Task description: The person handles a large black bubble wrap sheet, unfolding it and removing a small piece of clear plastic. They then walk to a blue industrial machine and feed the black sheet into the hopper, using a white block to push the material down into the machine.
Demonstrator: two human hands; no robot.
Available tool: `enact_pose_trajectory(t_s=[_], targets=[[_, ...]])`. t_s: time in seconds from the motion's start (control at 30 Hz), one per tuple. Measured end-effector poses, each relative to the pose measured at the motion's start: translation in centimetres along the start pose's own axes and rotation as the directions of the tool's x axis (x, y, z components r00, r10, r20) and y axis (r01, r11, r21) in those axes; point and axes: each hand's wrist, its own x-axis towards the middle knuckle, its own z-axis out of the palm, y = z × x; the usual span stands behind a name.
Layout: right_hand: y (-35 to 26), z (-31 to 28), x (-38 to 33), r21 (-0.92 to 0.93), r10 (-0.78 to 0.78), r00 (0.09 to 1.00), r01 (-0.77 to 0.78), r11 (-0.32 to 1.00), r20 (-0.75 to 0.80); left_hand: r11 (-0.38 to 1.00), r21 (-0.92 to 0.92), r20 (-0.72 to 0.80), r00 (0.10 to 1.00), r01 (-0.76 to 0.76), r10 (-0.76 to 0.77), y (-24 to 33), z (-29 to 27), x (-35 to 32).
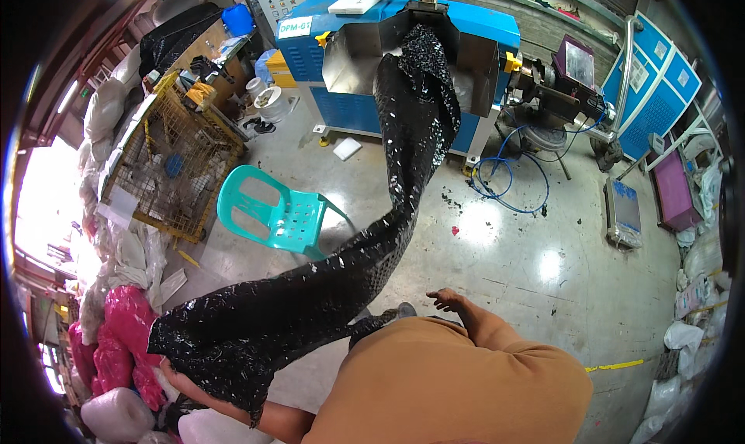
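Note:
A long sheet of black plastic film [310,296], speckled with white flakes, stretches from the machine's metal hopper [353,60] down to my left side. My left hand [169,370] grips its near end, held out to the left. Folds of film drape over that forearm and hide most of the fingers. The far end lies bunched in the hopper mouth. My right hand [444,298] is in front of my body, empty, with its fingers apart and nothing touching it.
Beneath the film's left side stands a green plastic chair [291,215]. A wire cage bin [182,161] is at the left, near pink plastic bags [124,335]. The blue machine [477,36] spans the back. A blue hose [508,184] coils on the floor beside a floor scale [623,211].

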Motion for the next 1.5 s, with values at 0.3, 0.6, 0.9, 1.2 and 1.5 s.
enact_pose_trajectory(t_s=[0.3, 0.6, 0.9, 1.2, 1.5], targets=[[0.6, -4.0, -0.6, 0.382, 0.144, 0.987, -0.104, 0.918, -0.077, 0.985, 0.015, -0.015, 0.985, -0.169, 0.17, -2.5, 2.9, 1.9], [-9.7, -13.7, 3.5, 0.639, -0.182, 0.88, 0.449, 0.625, -0.44, 0.98, -0.184, 0.107, 0.989, -0.082, 0.103, -6.2, 7.7, 10.3], [-24.7, -25.9, 0.6, 0.428, -0.005, 0.528, 0.695, 0.578, -0.85, 0.926, -0.343, 0.319, 0.947, 0.155, -0.04, -15.5, 19.1, 25.3], [-39.7, -35.7, -0.9, -0.034, -0.118, 0.08, 0.667, 0.744, -0.99, 0.989, -0.143, 0.383, 0.92, -0.028, 0.082, -24.0, 34.7, 36.9], [-49.9, -39.7, 2.3, -0.062, -0.113, 0.105, 0.399, 0.915, -0.988, 0.992, 0.01, 0.452, 0.885, -0.126, 0.108, -26.9, 42.0, 43.2]])
